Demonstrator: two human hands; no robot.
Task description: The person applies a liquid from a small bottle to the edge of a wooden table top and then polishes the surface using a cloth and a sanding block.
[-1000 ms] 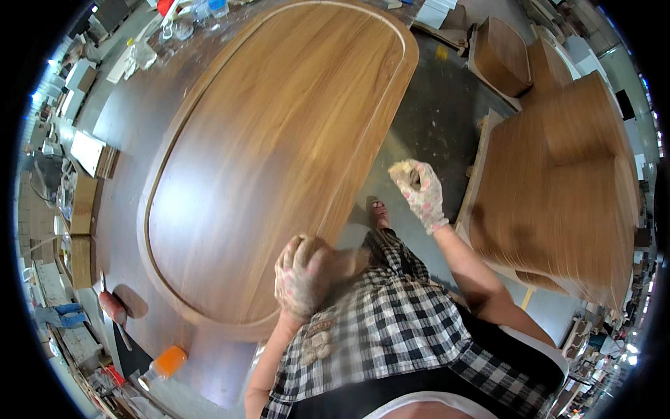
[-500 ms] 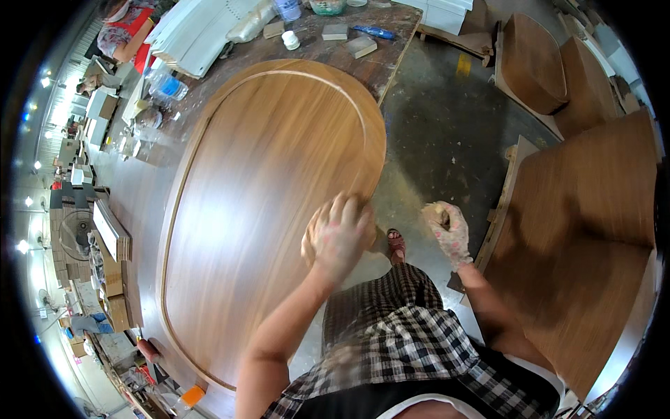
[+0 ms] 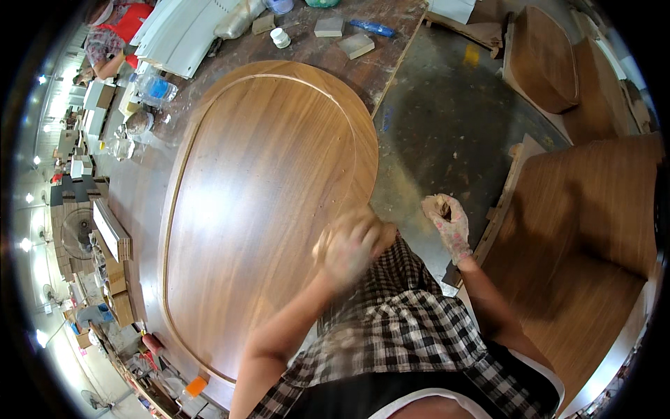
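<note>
From where I stand, a wood-grain panel [image 3: 258,174] with a rounded far end lies flat on the brown surface [image 3: 307,52], a narrow curved line following its rim. The left hand [image 3: 349,244], blurred, is at the panel's right edge; I cannot tell whether its grip is clamped on anything. The gloved right hand [image 3: 449,227] is beyond that edge, above the floor [image 3: 447,119], thumb and fingers curled into a ring, contents unclear. A white bottle [image 3: 280,38] and two rectangular blocks [image 3: 356,47] rest beyond the panel.
</note>
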